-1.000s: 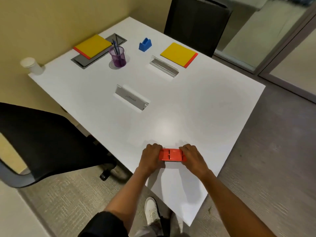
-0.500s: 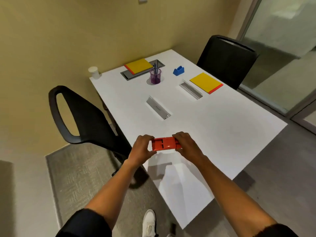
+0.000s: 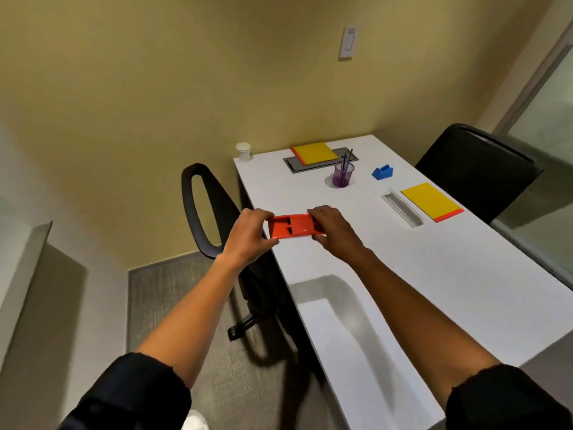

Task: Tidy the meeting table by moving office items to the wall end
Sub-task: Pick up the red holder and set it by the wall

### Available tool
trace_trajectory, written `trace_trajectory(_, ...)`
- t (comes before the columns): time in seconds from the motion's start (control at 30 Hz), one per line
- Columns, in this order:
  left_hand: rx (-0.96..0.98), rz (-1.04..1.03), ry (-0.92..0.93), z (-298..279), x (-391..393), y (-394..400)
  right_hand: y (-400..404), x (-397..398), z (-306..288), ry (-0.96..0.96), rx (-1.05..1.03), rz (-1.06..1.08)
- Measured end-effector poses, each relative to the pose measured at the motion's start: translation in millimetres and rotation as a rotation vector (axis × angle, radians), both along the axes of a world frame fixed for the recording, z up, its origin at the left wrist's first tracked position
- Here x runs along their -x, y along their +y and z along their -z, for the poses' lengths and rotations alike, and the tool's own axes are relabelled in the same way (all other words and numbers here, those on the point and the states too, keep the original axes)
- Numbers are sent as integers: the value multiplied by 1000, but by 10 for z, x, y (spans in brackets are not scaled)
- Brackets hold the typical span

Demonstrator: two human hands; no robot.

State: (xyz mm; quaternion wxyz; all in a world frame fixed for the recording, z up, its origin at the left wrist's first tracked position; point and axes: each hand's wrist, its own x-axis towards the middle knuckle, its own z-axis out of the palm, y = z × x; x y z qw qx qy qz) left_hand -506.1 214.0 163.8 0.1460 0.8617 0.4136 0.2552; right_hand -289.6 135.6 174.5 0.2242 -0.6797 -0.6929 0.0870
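An orange plastic tray [image 3: 293,226] with small compartments is held in the air above the left edge of the white table [image 3: 434,274]. My left hand [image 3: 248,235] grips its left end and my right hand [image 3: 333,232] grips its right end. Near the wall end of the table lie a yellow notebook [image 3: 314,152], a purple pen cup [image 3: 342,175] with pens, a blue tape dispenser [image 3: 383,172] and a white paper cup [image 3: 243,151]. A second yellow notebook [image 3: 429,200] lies at the right side beside a clear nameplate holder [image 3: 403,207].
A black office chair [image 3: 210,218] stands against the table's left side, right under my left hand. Another black chair [image 3: 474,169] is on the far right side. A grey cable hatch [image 3: 294,166] is set in the tabletop under the far notebook. Glass wall on the right.
Both hands have lifted the orange tray off the near end of the table and carried it forward toward the wall end. My view has risen and swung left.
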Motion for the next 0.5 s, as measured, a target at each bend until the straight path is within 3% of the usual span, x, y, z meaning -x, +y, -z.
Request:
trace_trajectory(0.23, -71, 3, -94, -269, 714, 964, 1082, 691, -255, -69, -67, 23)
trace_trajectory(0.5, -97, 31, -81, -515, 1387, 2027, 2140, 1420, -389, -60, -140, 96)
